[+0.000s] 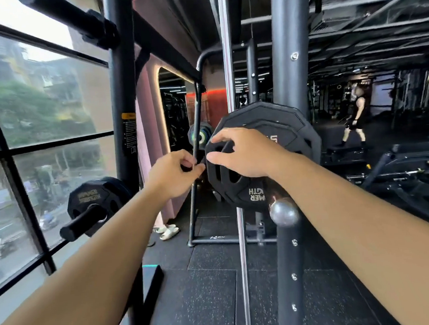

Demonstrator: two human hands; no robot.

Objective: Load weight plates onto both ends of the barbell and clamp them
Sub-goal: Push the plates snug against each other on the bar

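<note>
Two bare forearms reached forward from the bottom edge. The barbell's chrome end (284, 212) pointed toward the viewer, with a black weight plate (264, 122) on the sleeve behind it. The right hand (246, 154) lay against that plate's face, fingers spread and relaxed. The left hand (170, 174) hovered just left of the plate's rim, fingers curled; whether it pinched anything could not be told. Farther left, a second plate (93, 197) sat on a storage peg (82, 222) by the window (37, 112).
</note>
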